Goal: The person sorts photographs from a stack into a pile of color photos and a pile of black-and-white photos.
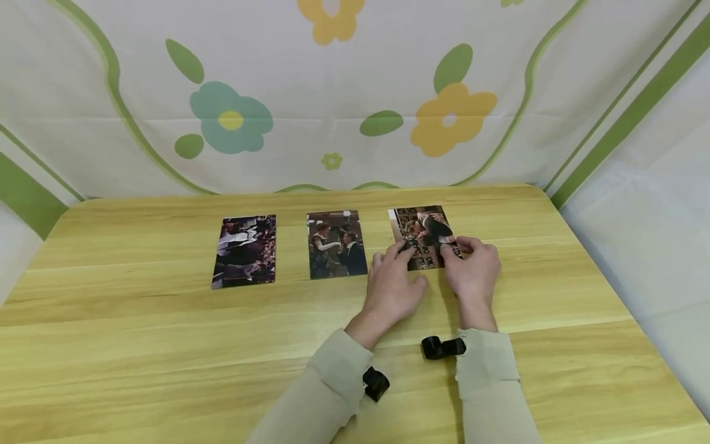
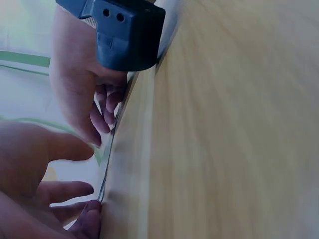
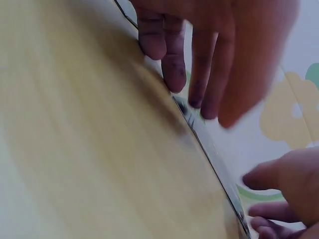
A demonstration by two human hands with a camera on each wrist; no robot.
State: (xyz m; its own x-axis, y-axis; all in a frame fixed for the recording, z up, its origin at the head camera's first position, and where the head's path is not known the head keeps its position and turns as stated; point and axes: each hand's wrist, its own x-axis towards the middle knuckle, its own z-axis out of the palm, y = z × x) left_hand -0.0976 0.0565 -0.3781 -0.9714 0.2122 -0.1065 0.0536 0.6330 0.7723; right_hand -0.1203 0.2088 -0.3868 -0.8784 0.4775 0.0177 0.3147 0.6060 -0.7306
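Sleeves nearest, pale beige, with black wrist cameras [image 1: 442, 347] strapped on, forearms resting low over wooden table [image 1: 166, 345]. Left hand [image 1: 391, 290] flat on table, fingers relaxed and spread, fingertips touching lower left edge of rightmost photo [image 1: 424, 236]. Right hand [image 1: 474, 269] at lower right corner of same photo, thumb and forefinger seemingly pinching the edge; wrist views blurred, so a true pinch versus pressing down hard to confirm. Rightmost photo lying flat on table, slightly tilted against the other two. Further left, middle photo [image 1: 336, 244] and left photo [image 1: 244, 250], upright, well apart, untouched. Behind, floral cloth backdrop [image 1: 333, 92] along table's far edge.

Step in hand, judged: placing or straightening third photo at the row's right end. Next move likely calls for small rotation to square it with neighbours, matching the gap, then lifting both hands clear without dragging the print.
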